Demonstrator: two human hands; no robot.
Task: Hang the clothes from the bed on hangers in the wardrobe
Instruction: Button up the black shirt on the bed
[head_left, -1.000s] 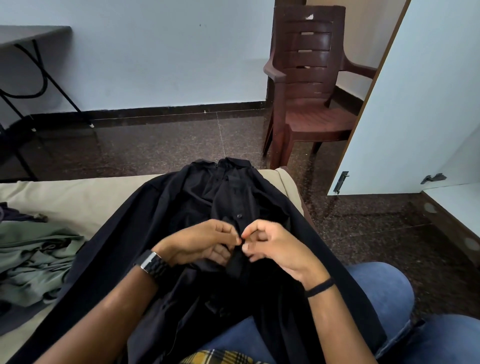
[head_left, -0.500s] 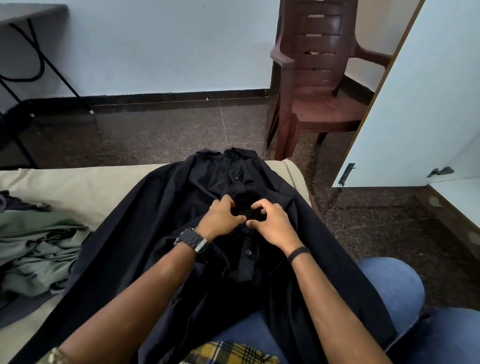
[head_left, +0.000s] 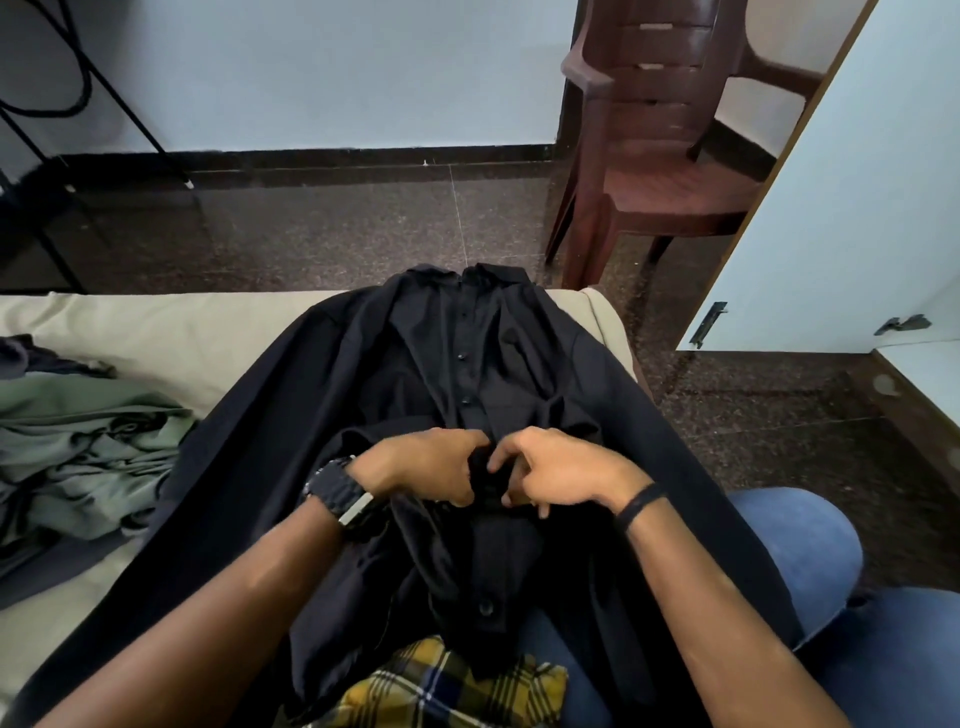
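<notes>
Change: over the last second both hands went up the button strip of the long black button-front shirt (head_left: 395, 374), then came partway back toward the lap; the buttoning looks unfinished.
Meaning: no hanger shows, so hanging is likely some way off.
Left hand (head_left: 426, 467): fingers curled, pinching the strip's fabric.
Right hand (head_left: 550, 467): fingers bent, pinching the strip opposite, nearly touching the left.
Shirt: spread over the beige bed (head_left: 156, 332) and lap, 3 buttons visible.
Others: crumpled green garment (head_left: 78, 447) waits left; white wardrobe door (head_left: 841, 208) stands open right.
</notes>
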